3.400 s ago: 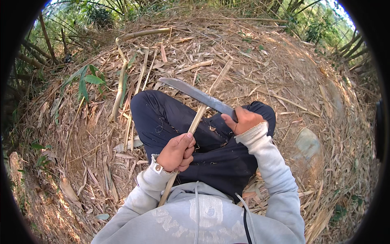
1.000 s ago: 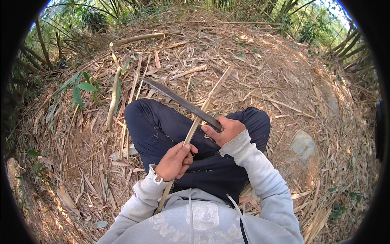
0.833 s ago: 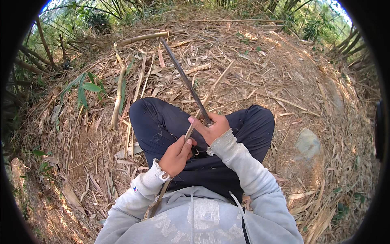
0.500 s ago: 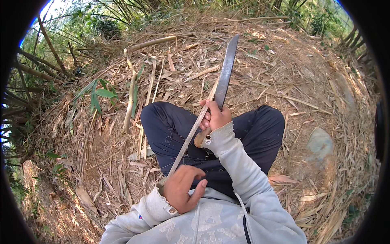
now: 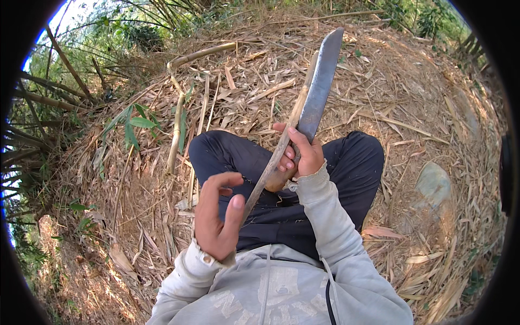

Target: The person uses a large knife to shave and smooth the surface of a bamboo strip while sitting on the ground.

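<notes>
My right hand point(image 5: 302, 154) is closed round both a machete and a thin wooden stick, above my crossed legs. The dark, broad machete blade point(image 5: 320, 81) points up and away, and its wooden handle point(image 5: 277, 180) shows below my fingers. Along the blade's left side runs the stick point(image 5: 269, 172), slanting from beside the blade down toward my lap; its lower end is hidden behind my left hand. My left hand point(image 5: 218, 216) is raised beside that lower part, thumb and fingers apart, with nothing in it.
Dry leaves and split stalks litter the ground. A bent bamboo stalk point(image 5: 177, 127) lies ahead on the left, near a green leafy sprig point(image 5: 135, 123). On the right a pale stone point(image 5: 433, 183) sits in the soil. Bamboo clumps point(image 5: 49, 100) stand at the left.
My right hand has shifted slightly right with the machete and stick, both now nearer the camera. My left hand has lifted away from my lap, up and left, and its fingers have spread.
</notes>
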`<state>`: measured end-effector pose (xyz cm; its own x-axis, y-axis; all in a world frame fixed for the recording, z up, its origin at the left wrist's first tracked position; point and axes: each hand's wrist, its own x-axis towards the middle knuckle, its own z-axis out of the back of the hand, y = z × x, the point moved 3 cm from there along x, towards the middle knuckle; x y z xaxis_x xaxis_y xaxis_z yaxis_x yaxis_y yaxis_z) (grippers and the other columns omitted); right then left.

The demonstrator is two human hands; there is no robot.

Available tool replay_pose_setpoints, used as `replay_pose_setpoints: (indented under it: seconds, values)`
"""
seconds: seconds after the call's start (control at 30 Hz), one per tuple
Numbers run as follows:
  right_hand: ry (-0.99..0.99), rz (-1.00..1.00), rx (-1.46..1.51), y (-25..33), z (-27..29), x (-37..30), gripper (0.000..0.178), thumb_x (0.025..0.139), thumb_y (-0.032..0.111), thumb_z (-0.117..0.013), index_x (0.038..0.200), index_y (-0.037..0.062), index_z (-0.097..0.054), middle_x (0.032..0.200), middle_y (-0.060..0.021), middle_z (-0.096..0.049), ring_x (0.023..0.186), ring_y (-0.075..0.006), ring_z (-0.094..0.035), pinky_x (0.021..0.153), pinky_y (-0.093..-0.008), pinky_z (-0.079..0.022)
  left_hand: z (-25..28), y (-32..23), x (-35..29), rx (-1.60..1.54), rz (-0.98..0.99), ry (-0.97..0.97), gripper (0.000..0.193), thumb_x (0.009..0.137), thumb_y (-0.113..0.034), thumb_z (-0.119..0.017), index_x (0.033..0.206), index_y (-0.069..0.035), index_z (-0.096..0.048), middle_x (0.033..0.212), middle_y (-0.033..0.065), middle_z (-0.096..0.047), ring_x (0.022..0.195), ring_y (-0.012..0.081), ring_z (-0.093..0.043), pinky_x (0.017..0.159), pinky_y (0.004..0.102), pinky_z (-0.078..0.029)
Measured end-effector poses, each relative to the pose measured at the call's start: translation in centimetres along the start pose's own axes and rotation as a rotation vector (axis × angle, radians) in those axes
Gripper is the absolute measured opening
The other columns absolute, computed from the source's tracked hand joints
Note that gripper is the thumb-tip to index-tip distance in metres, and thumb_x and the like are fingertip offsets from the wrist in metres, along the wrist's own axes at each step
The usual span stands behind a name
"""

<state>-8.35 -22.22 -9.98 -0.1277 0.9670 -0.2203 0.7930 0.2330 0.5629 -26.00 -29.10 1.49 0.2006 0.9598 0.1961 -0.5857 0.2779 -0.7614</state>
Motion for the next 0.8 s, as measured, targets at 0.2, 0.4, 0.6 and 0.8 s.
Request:
replay_pose_setpoints:
  seconds: [0.2, 0.4, 0.6, 0.8]
  values:
    - [0.002, 0.039, -0.375, 0.7, 0.3, -2.7, 0.037, 0.103, 0.029, -0.056, 0.118, -0.0037, -0.066, 0.06, 0.0045, -0.048, 0.045, -0.0063, -0.042, 0.043, -0.0261, -0.036, -5.2, 3.5, -1.3, -0.936, 0.858, 0.789, 0.048, 0.109, -0.046, -0.029, 0.094, -0.006, -0.052, 0.068, 0.0016, -0.046, 0.043, 0.0076, -0.037, 0.04, 0.0216, -0.033]
    - [0.069, 0.891, -1.543, 5.1, 0.4, -6.0, 0.056, 0.088, 0.056, -0.068, 0.098, 0.0013, -0.071, 0.059, -0.0086, -0.058, 0.051, -0.023, -0.062, 0.047, -0.0314, -0.047, -5.2, 2.3, -1.6, -1.127, 0.912, 0.758, 0.053, 0.108, -0.049, -0.026, 0.081, -0.008, -0.045, 0.061, -0.0035, -0.029, 0.041, 0.0044, -0.024, 0.035, 0.0231, -0.02]
    - [-0.197, 0.823, -1.717, 10.7, 3.8, -4.1, 0.052, 0.09, 0.056, -0.064, 0.075, 0.0064, -0.063, 0.054, -0.0074, -0.055, 0.047, -0.0271, -0.059, 0.044, -0.0363, -0.044, -4.5, 2.1, -4.3, -1.21, 0.92, 0.755, 0.058, 0.107, -0.052, -0.028, 0.073, -0.007, -0.044, 0.057, -0.0032, -0.026, 0.039, 0.0049, -0.02, 0.034, 0.0253, -0.015]
    - [0.163, 1.005, -1.768, 8.1, 0.3, -5.9, 0.055, 0.09, 0.055, -0.066, 0.072, 0.003, -0.06, 0.057, -0.0087, -0.056, 0.049, -0.0287, -0.06, 0.044, -0.036, -0.045, -4.1, 3.6, -5.2, -1.565, 0.985, 0.835, 0.062, 0.106, -0.054, -0.026, 0.074, -0.006, -0.047, 0.057, -0.0029, -0.029, 0.039, 0.0048, -0.019, 0.033, 0.0257, -0.013]
